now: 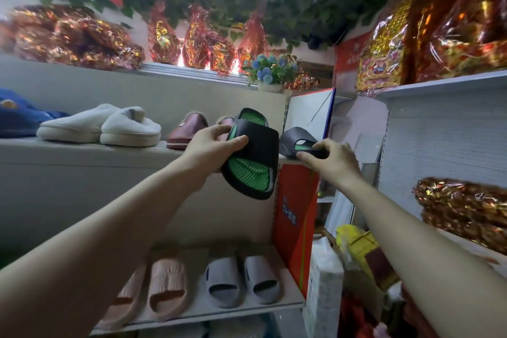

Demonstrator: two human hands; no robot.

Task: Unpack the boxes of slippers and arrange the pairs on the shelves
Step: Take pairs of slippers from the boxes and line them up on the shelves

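1. Black foam or rubber, by the look of it, with a ribbed green footbed: that is the slipper (252, 170) the left hand (216, 145) holds in the air, just in front of the right end of the upper shelf (82, 149), toe pointing up and away.
2. The left hand's fingers curl over the broad strap, with the thumb pressed on the strap's near face, so the strap is pinched between them.
3. Its mate, the second slipper (295, 141), sits at the far right end of that shelf, partly over the edge. The right hand (332, 159) grips its heel end, fingers curled on top and thumb underneath.
4. Handling, as a judgement: this kind of slide should be light, springy and hard to damage. The smooth strap may be a little slippery, so the strap or the rim of the sole are the sensible places to hold.
5. Space is tight. The maroon slippers (186, 129) stand just left of the held slipper, with the white slippers (101, 127) further left, so the pair has to fit between the maroon ones and the shelf end.
6. Below, the lower shelf (290, 302) carries pink slides (162, 288) and grey slides (244, 281) set side by side, and a red box (295, 217) stands upright at its right end.
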